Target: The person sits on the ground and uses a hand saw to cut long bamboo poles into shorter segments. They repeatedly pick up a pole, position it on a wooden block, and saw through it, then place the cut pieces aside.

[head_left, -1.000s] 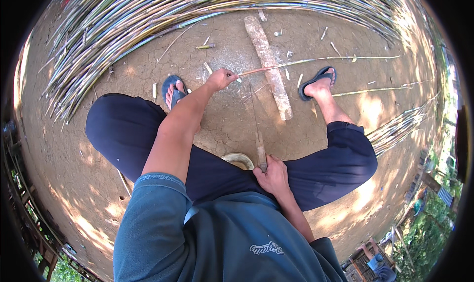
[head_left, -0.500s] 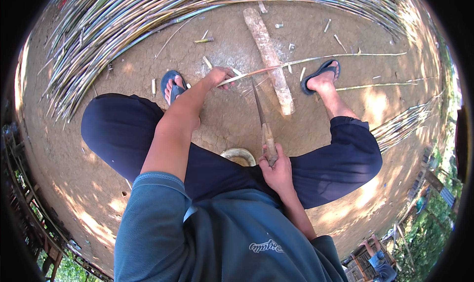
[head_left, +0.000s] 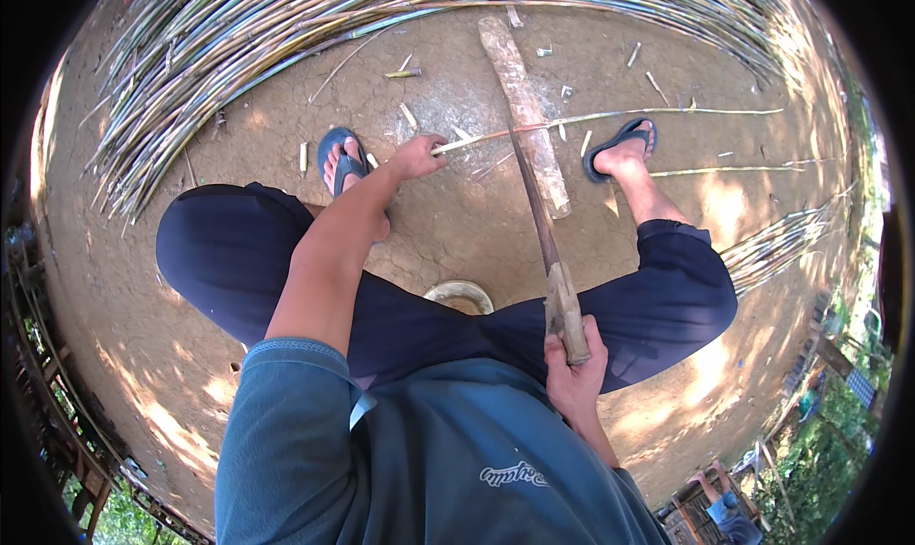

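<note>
My left hand (head_left: 416,157) is closed round the near end of a long thin cane stalk (head_left: 610,117). The stalk runs rightward over a pale, worn log (head_left: 519,85) on the ground and stretches past my right foot. Lower and to the right, my right hand (head_left: 578,373) grips the wooden handle of a handsaw (head_left: 532,194) with a long, narrow, dark blade. Its blade points away from me, and the tip end overlaps the stalk at the log in this view; whether they touch, I cannot tell.
A big heap of cane stalks (head_left: 238,54) curves along the far side. A smaller bundle (head_left: 777,249) lies at the right. Short cut pieces (head_left: 409,116) are scattered on the dirt. A round metal bowl (head_left: 459,292) sits between my legs. Another person (head_left: 729,516) is at lower right.
My right hand has moved right and closer to my body, drawing the saw along, and the blade now crosses the log. My left hand has shifted only slightly with the stalk.
</note>
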Available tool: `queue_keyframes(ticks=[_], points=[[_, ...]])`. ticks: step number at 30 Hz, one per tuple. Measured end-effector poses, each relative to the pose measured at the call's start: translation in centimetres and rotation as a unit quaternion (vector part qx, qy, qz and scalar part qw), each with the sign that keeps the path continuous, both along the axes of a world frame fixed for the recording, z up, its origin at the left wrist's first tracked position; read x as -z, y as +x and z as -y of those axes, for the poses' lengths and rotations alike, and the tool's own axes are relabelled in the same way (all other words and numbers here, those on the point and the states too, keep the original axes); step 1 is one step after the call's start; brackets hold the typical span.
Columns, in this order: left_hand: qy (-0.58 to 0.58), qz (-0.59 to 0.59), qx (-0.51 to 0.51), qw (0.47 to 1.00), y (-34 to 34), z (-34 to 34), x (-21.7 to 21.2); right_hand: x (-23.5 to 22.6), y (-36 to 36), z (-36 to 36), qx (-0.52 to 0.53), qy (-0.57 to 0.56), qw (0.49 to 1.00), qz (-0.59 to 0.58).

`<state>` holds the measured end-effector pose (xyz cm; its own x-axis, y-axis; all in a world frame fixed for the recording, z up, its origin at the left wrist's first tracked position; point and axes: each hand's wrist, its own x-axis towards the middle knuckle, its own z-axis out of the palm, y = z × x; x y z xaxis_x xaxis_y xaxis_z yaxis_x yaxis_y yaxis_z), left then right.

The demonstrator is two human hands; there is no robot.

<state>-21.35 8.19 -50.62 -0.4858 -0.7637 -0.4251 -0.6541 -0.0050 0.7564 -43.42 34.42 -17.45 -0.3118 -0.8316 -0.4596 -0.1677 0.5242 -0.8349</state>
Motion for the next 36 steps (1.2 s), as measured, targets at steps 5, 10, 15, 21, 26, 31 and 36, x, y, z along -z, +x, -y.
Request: queue_keyframes(ticks=[5,10,15,21,26,31,36], points=[[-0.004,0.113,0.059,0.992,-1.4,0.2,1.3,2.8,1.8,1.9,-0.028,0.002,1.000,-0.007],[-0.026,0.162,0.068,0.984,-1.4,0.3,0.3,4.7,3.6,3.4,-0.037,-0.012,0.997,-0.066],[-0.021,0.189,0.075,0.979,-0.8,0.3,-0.5,4.8,4.3,3.4,-0.057,-0.005,0.994,-0.097],[0.000,0.212,0.074,0.975,-0.2,0.1,-1.2,4.9,5.2,3.6,-0.072,-0.013,0.992,-0.104],[-0.040,0.178,0.062,0.981,0.5,0.3,-0.6,5.3,5.7,4.2,-0.078,-0.012,0.990,-0.118],[-0.026,0.209,0.017,0.977,-0.2,1.0,-1.7,5.1,5.1,4.6,-0.098,-0.017,0.988,-0.117],[0.036,0.245,-0.004,0.969,-1.2,1.9,-2.5,5.0,4.6,4.6,-0.105,-0.017,0.989,-0.099]])
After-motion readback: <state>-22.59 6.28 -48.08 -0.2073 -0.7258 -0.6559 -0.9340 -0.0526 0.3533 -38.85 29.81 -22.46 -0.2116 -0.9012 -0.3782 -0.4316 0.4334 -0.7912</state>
